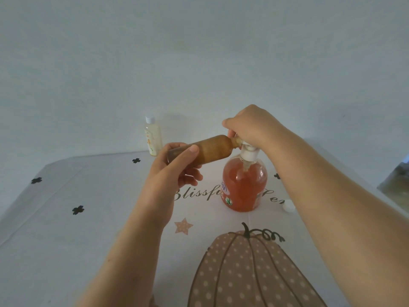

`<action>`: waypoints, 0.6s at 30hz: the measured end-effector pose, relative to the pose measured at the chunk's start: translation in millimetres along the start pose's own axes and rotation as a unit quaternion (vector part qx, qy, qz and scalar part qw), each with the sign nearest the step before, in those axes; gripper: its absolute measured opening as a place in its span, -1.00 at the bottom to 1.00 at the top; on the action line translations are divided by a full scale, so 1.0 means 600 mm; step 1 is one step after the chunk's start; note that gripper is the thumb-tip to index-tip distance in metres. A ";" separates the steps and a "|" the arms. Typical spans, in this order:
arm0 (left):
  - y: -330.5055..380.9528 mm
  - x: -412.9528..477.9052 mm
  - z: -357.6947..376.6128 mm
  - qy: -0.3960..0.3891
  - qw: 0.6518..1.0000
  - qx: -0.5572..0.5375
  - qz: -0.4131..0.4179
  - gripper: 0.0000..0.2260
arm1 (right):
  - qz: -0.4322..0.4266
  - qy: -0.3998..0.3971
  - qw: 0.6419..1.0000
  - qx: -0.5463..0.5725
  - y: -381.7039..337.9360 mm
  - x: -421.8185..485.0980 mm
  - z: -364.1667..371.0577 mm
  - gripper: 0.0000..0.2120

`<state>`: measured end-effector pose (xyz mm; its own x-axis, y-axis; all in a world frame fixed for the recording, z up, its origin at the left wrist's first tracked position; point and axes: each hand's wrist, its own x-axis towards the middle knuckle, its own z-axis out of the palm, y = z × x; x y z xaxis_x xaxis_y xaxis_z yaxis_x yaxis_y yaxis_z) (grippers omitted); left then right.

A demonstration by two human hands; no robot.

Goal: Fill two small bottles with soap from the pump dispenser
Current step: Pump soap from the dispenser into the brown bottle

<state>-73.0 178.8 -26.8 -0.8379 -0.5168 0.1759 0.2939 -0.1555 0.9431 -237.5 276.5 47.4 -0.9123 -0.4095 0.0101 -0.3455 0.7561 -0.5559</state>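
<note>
My left hand (174,169) grips a small brown bottle (212,149) held almost sideways, its open neck against the spout of the pump dispenser (244,185), a round clear bottle of orange soap with a white pump head. My right hand (250,127) rests on top of the pump head, fingers curled down over it; the spout itself is hidden under them. A second small bottle (152,137), clear with yellowish liquid and a white cap, stands upright at the far edge of the table. A small white cap (288,206) lies right of the dispenser.
The table wears a white cloth (66,229) printed with black clovers, lettering, a star and a dotted pumpkin. A pale wall stands just behind the table. The table's right edge runs close past my right forearm.
</note>
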 end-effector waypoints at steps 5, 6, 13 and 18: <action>0.002 -0.001 0.001 -0.001 1.000 0.011 0.016 -0.73 | -0.013 0.017 1.000 -0.013 -0.007 -0.006 -0.007 -0.74; 0.003 -0.002 0.001 -0.003 1.000 0.010 0.018 -0.73 | -0.016 0.019 1.000 -0.020 -0.010 -0.007 -0.011 -0.74; 0.004 -0.004 0.003 -0.005 1.000 0.009 0.023 -0.69 | -0.030 0.027 0.999 -0.026 -0.012 -0.018 -0.021 -0.71; 0.003 -0.004 0.003 -0.009 1.000 0.004 0.012 -0.68 | -0.004 0.018 1.000 -0.009 -0.016 -0.019 -0.017 -0.68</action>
<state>-71.5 181.1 -25.2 -0.8386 -0.5055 0.2028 0.3095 -0.1359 0.9411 -226.2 279.0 61.1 -0.9164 -0.3978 0.0440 -0.3568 0.7621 -0.5403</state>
